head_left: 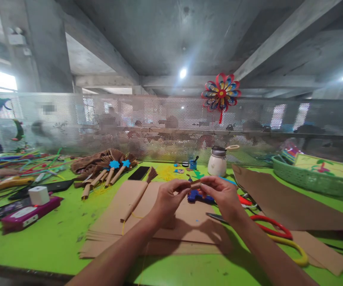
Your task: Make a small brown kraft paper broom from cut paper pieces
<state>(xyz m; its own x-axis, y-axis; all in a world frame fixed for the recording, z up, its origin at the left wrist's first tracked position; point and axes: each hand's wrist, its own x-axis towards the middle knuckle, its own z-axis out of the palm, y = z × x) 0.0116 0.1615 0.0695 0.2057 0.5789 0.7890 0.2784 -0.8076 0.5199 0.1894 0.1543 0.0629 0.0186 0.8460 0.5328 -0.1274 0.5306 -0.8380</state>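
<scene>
My left hand [168, 198] and my right hand [220, 194] are raised together above a stack of brown paper sheets [186, 226]. Both pinch a small brown paper piece [195, 183] between thumb and fingertips, one hand at each end. Under the hands lies a blue glue gun [199, 196]. A rolled brown paper broom [138, 198] lies on the sheets to the left of my left hand. Red and yellow scissors [275, 232] rest to the right of my right forearm.
On the green table [55, 238] lie several finished paper brooms with blue flowers [108, 171], a black phone [139, 172], a white jar [217, 163], a green basket [314, 176], a pink box with a white cube [30, 208] and a large brown sheet [284, 202]. A mesh screen [159, 123] with a paper pinwheel [220, 93] backs the table.
</scene>
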